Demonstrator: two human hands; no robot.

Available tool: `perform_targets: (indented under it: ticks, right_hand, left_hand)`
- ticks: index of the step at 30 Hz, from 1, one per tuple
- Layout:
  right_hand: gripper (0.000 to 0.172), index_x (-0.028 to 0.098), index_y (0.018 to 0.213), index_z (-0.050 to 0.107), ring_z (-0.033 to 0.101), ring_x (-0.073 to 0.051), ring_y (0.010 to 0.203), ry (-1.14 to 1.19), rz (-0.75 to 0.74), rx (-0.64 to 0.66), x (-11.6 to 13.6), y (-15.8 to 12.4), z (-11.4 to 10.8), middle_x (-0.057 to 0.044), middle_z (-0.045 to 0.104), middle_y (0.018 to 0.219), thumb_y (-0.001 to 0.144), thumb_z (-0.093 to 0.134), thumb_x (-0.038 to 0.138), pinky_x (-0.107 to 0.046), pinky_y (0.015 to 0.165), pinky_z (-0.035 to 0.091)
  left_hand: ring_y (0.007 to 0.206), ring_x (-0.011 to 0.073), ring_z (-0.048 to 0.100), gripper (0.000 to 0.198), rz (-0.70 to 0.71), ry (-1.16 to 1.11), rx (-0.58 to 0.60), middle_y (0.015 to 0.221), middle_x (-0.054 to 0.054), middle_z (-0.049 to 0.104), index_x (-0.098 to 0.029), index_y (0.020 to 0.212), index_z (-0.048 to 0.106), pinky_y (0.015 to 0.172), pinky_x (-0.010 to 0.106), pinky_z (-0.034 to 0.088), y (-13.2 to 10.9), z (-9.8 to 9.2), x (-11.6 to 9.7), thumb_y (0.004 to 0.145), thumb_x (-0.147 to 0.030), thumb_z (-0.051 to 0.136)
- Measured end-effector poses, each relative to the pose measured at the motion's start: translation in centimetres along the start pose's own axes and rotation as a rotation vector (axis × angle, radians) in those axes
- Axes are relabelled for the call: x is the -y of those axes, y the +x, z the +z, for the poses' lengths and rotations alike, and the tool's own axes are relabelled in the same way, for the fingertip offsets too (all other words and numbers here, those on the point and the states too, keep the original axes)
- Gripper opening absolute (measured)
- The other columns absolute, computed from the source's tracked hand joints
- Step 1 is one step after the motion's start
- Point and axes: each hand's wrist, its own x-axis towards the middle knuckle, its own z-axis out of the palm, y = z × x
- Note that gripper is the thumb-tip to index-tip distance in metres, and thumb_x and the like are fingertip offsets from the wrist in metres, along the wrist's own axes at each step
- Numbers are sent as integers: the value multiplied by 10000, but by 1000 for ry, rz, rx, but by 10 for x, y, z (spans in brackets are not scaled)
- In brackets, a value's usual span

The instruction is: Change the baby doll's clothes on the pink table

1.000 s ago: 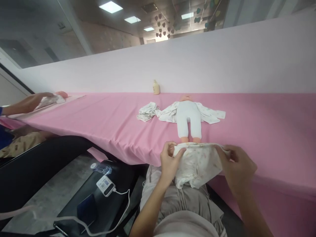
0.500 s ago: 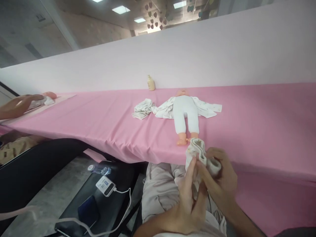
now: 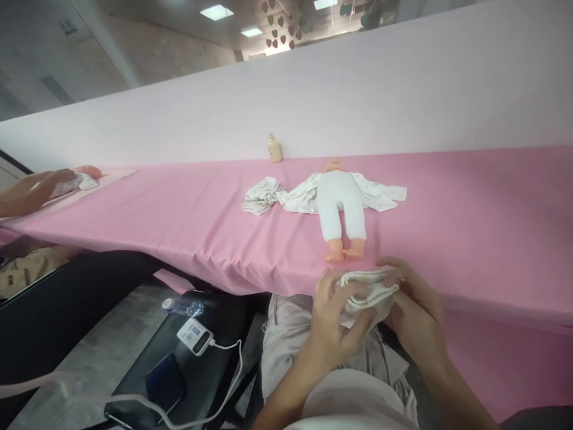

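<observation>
Over my lap, close to the table's front edge, I hold a small white baby garment (image 3: 380,307) bunched up with its stitched opening turned upward. My left hand (image 3: 331,319) grips the left side of that opening, fingers inside and thumb outside. The right side is pinched by my right hand (image 3: 416,310). Just beyond lies a baby doll (image 3: 340,200) on its back with its feet toward me. Its body is white cloth. An opened white printed baby shirt (image 3: 304,194) spreads out on both sides beneath the doll.
A crumpled white cloth (image 3: 262,196) lies left of the shirt on the pink-covered table (image 3: 179,209). A cream bottle (image 3: 274,148) stands against the wall. At far left, another person's hand (image 3: 49,182) touches a second doll. A black chair (image 3: 210,316) holds a phone, a white cabled device and a plastic bottle.
The garment was gathered in folds near the doll's foot. Now its opening is spread between my hands, which have moved apart, and the doll's feet are uncovered to view.
</observation>
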Motion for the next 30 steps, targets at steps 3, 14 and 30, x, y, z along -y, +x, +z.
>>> perform_targets:
  ticks: [3,14,30]
  right_hand:
    - [83,189,661,548,483,-125,754,82,44,-28,-3,-1,-4,-11,524,1013,691,615,150,-212,537,343]
    - [70,228,897,558,511,-97,739,-362,-217,162,1,-10,-5,-31,492,1066,857,611,252,-208,579,402]
    - [286,259,1093,504,638,-127,804,-311,-168,282,10,-8,-6,-25,645,994,843,642,258,-208,670,548]
  left_hand:
    - [849,165,573,127,2,47,13,841,34,599,-184,898,545,857,346,461,0,7,2,834,-264,621]
    - [697,124,522,153,-125,216,-97,720,7,564,-169,803,520,649,246,399,-3,4,9,851,-276,618]
    - [842,128,674,253,-32,-91,-217,856,5,710,-198,937,650,779,209,534,-2,-3,5,714,-142,756]
